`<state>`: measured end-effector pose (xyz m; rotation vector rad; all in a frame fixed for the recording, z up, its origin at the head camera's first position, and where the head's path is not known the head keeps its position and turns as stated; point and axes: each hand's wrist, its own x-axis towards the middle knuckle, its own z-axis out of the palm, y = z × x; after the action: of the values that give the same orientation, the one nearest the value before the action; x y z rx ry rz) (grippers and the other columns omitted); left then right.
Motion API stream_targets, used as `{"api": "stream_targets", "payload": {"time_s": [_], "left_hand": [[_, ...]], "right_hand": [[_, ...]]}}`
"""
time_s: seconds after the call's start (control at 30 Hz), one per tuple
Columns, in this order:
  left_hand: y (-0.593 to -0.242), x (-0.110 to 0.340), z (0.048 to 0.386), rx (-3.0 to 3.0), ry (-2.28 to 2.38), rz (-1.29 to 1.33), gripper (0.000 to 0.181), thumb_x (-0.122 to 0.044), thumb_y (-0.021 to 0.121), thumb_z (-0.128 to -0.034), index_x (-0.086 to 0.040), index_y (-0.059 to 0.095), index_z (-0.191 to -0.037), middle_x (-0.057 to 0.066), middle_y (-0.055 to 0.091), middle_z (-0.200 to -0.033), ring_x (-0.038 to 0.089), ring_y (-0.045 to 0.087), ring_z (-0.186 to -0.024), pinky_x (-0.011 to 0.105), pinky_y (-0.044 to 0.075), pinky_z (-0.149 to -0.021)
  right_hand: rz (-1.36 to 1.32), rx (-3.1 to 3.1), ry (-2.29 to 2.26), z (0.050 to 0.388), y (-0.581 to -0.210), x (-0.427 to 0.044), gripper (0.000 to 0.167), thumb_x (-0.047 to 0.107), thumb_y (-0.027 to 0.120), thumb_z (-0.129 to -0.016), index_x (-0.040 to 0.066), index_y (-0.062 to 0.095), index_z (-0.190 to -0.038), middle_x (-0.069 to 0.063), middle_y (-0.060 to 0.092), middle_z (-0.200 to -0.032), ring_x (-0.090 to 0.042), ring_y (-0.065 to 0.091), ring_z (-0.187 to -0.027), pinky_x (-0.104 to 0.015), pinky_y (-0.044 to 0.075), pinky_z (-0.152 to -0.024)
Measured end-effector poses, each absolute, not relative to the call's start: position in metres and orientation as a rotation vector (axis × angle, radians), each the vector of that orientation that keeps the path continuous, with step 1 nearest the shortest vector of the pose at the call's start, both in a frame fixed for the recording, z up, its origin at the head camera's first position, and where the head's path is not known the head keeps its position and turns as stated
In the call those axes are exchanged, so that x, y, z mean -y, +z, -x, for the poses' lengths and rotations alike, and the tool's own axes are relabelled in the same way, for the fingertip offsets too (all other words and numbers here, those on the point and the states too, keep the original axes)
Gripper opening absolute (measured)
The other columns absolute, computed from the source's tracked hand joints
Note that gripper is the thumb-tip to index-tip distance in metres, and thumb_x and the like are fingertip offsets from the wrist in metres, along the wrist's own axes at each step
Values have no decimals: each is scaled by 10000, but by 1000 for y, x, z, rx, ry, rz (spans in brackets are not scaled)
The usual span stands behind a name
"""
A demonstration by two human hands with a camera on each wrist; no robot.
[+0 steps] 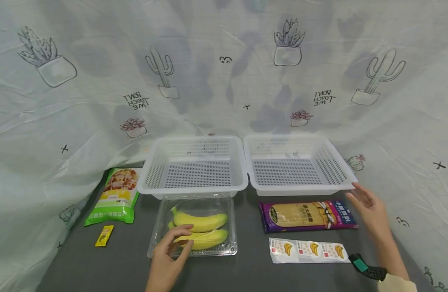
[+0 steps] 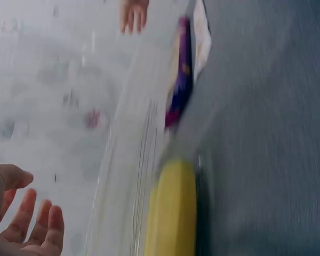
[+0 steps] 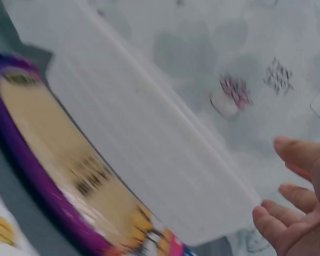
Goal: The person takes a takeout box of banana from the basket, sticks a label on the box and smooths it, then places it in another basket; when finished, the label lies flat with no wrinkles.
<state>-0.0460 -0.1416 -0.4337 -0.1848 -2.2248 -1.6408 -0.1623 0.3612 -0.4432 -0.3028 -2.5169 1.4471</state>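
Note:
Over the front left of a clear plastic box [image 1: 156, 239] holding yellow bananas [image 1: 205, 223], the left hand [image 1: 169, 255] has its fingers loosely bent around nothing; whether it touches the lid I cannot tell. In the left wrist view that hand [image 2: 32, 218] appears beside the bananas [image 2: 176, 213]. At the front right corner of the right white basket [image 1: 300, 190] is the right hand [image 1: 371, 211], its fingers apart and holding nothing. The right wrist view shows its fingertips near the corner of the basket [image 3: 149, 138]. Just left of this hand lies a purple noodle packet [image 1: 307, 215].
A left white basket [image 1: 192, 190] stands behind the box. A green food bag [image 1: 116, 198] and small yellow packet [image 1: 104, 236] lie at the left. A strip of banana stickers [image 1: 307, 251] lies before the noodles. Patterned white sheeting [image 1: 224, 81] hangs behind.

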Motion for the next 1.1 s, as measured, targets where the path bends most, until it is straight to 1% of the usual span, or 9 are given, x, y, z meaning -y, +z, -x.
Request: {"api": "stream_targets", "payload": {"time_s": [0.07,0.17,0.2,0.27,0.4,0.53,0.67,0.87,1.1], "left_hand": [[-433,130,46,2204,-1772,243,310,87,682,-830,-92,641,-1080,83,631,-1178,120,607,-1050,299,559,-783],[-433,112,48,2192,-1930,317,311,29,685,-853,-93,647,-1136,99,635,-1179,153,613,-1050,302,553,-816],[-433,106,49,2193,-1981,339,314,17,683,-859,-88,646,-1152,107,634,-1184,154,612,-1055,307,550,-831],[-435,94,51,2192,-2075,411,298,-15,677,-876,-70,641,-1167,121,626,-1197,170,607,-1069,318,543,-854],[-442,69,56,2214,-2214,585,293,-79,672,-897,-65,629,-1186,132,604,-1237,193,595,-1100,323,529,-890],[-449,42,61,2245,-2264,686,301,-86,684,-891,-74,636,-1188,133,615,-1213,193,600,-1086,278,531,-877],[-458,16,68,2300,-2255,655,288,-1,701,-853,-45,665,-1135,101,651,-1133,231,625,-1038,213,533,-829],[-479,-10,86,2394,-2025,606,266,73,746,-779,-13,702,-1027,123,690,-973,227,678,-869,173,545,-732],[-499,-23,99,2461,-1945,560,252,87,785,-726,10,709,-953,131,700,-900,191,692,-798,166,546,-676]], "right_hand": [[274,2376,1656,148,-436,-347,509,306,585,-966,147,454,-1431,-32,543,-1373,-81,582,-1154,-266,489,-935],[109,2131,2001,130,-428,-332,339,150,587,-966,105,576,-1301,121,647,-1186,70,623,-954,-125,509,-775],[58,2063,2089,125,-428,-329,301,104,584,-961,91,602,-1261,172,656,-1129,48,639,-951,-132,512,-771],[11,2017,2157,118,-430,-322,264,73,574,-961,92,636,-1218,166,672,-1112,11,657,-944,-148,518,-778],[66,2082,2166,108,-443,-309,236,97,595,-955,96,655,-1183,155,685,-1081,-14,669,-924,-166,526,-787],[38,2074,2236,97,-459,-294,239,19,586,-947,-5,637,-1179,92,695,-1097,-61,670,-967,-230,536,-815],[49,2154,2229,87,-473,-280,300,17,587,-945,-117,565,-1213,52,703,-1096,-89,671,-985,-256,543,-815],[165,2388,2134,81,-489,-264,414,120,642,-930,-112,537,-1258,12,688,-1152,-54,654,-1002,-235,551,-798],[78,2371,2230,74,-506,-254,412,4,644,-897,-191,505,-1232,-61,683,-1157,-66,654,-1005,-219,544,-802]]}}
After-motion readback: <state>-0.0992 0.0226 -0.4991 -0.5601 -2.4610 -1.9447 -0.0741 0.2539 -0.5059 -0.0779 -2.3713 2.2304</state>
